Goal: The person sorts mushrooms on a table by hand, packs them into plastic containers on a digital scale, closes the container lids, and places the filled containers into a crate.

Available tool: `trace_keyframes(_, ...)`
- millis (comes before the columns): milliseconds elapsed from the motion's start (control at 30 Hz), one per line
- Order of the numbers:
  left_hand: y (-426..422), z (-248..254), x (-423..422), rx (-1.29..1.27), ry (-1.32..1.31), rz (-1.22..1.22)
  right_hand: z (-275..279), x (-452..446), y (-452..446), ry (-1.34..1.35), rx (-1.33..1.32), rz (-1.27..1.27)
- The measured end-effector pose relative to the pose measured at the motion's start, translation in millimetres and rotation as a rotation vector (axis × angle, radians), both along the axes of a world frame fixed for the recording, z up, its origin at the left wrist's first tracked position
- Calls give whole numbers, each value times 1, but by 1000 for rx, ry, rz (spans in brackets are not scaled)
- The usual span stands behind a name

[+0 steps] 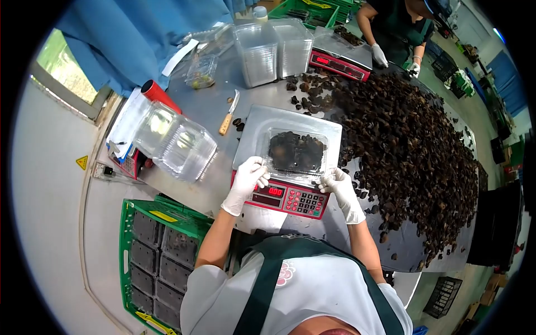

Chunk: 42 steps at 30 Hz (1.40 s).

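Observation:
A clear plastic container (297,152) filled with dark pieces, which look like dried mushrooms, is on the steel plate of a red scale (304,201). The scale's display shows red digits. My left hand (249,177), in a white glove, has its fingers closed at the container's near left corner. At the near right corner, my gloved right hand (338,187) pinches the container's edge. A large heap of the dark pieces (413,156) spreads over the table to the right.
Left of the scale lie a knife (229,114) and open clear containers (178,142). Stacked containers (255,54) stand at the back beside a second scale (341,64). Across the table a co-worker (399,30) wears white gloves. A green crate (127,251) of filled containers is at lower left.

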<state>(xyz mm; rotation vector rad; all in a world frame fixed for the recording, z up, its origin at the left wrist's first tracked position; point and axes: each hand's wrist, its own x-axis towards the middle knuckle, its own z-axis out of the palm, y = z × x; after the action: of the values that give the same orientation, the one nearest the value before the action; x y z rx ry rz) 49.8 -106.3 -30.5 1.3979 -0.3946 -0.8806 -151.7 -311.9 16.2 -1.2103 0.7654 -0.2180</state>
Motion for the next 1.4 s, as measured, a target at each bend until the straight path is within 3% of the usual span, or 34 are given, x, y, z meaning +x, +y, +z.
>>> trace_keyframes(233, 4, 1, -16, -68, -118, 76, -14, -6, 3, -115, -152, 5)
trace_keyframes(367, 24, 18, -17, 36, -288, -78, -11, -16, 14, -213, -296, -40)
trace_keyframes(433, 30, 38, -22, 67, -309, -179, 4, -26, 14, -97, -935, 46)
trace_keyframes(500, 31, 65, -31, 54, -356, -148, 15, -28, 11, -131, -1138, 155)
trace_keyframes(533, 29, 42, -29, 58, -907, -103, 17, -26, 11, -229, -1258, 141)
trace_keyframes(600, 27, 46, -36, -11, -917, 46, 20, -20, 10, -369, -1437, 100)
trace_keyframes(667, 30, 37, -37, -24, -1184, 201, 25, -19, 13, -377, -1584, 91)
trace_keyframes(700, 32, 40, -38, -15, -1183, 203, 26, -20, 14, -366, -1627, 101)
trace_keyframes(767, 36, 41, -39, -117, -1305, 288, 28, -20, 18, -405, -1638, 90)
trace_keyframes(1033, 52, 45, -42, -118, -1474, 350, 42, -23, 30, -476, -1685, 83)
trace_keyframes(1267, 73, 53, -56, -84, -1494, 414, 39, -19, 41, -518, -1633, 67)
trace_keyframes(1333, 80, 57, -66, -46, -1269, 363, 40, -17, 48, -519, -1524, 98)
trace_keyframes(1367, 78, 42, -68, -210, -1059, 422, 39, -15, 55, -518, -1415, 130)
trace_keyframes(1400, 81, 40, -74, -324, -774, 331, 27, -22, 57, -392, -1269, 208)
